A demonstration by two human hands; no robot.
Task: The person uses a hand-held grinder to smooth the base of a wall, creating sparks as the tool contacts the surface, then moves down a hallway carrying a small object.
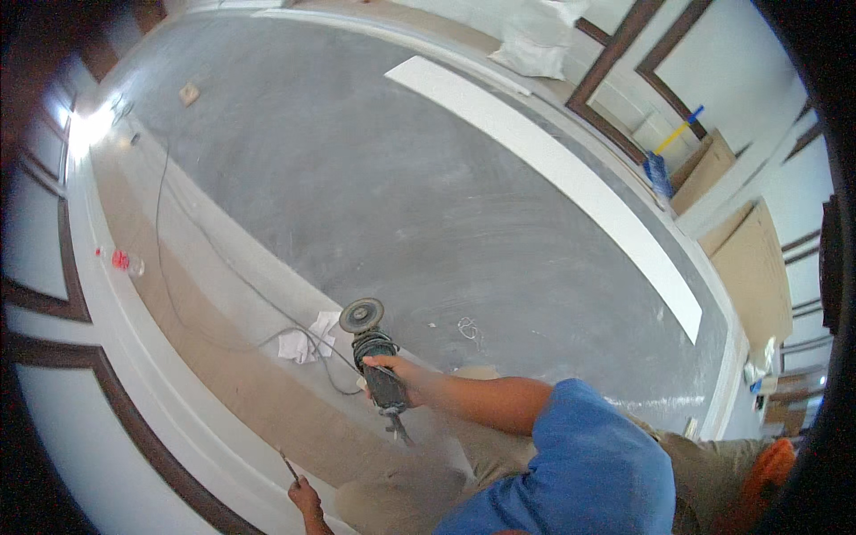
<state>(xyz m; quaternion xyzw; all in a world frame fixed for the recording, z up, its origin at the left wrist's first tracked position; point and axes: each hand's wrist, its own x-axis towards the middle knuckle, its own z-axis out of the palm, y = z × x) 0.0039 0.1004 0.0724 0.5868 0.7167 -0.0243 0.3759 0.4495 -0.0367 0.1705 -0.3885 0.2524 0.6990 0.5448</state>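
Observation:
My right hand is wrapped round the dark body of an angle grinder. The grinder's round disc points away from me, and its cable trails off to the left across the floor. Low in the view, my left hand is closed on a thin, dark, rod-like tool with a pale tip; its exact kind is too small to tell. The tool's tip is near the white skirting. Crumpled white paper lies just left of the grinder's disc.
A long white panel strip lies on the grey floor sheet. By the left wall lies a plastic bottle; a bright lamp shines farther off. A blue broom, cardboard and a white sack stand along the right side.

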